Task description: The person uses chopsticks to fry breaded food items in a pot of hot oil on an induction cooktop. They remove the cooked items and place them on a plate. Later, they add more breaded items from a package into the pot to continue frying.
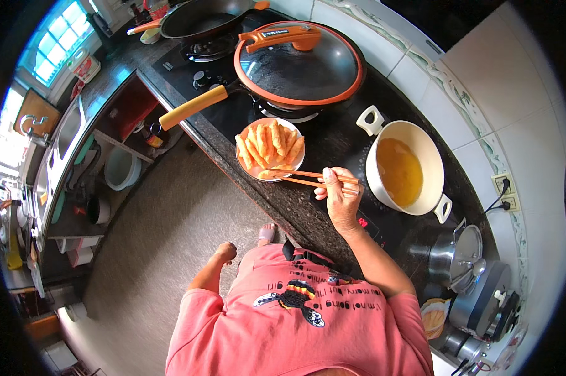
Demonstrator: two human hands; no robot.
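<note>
My right hand grips a pair of wooden chopsticks. Their tips reach the near side of a plate heaped with golden fried sticks of food, at a small piece on the rim side; whether they pinch it I cannot tell. Right of the hand, a white two-handled pot contains yellow-brown oil or a similar liquid. It stands on a black induction cooker whose red display is lit. My left hand hangs low beside my body, fingers curled, with nothing visible in it.
Beyond the plate sits a wok with an orange-rimmed glass lid, its wooden handle jutting over the counter edge. Another pan is farther back. Steel pots and a grey appliance line the right side. Open shelves are at left.
</note>
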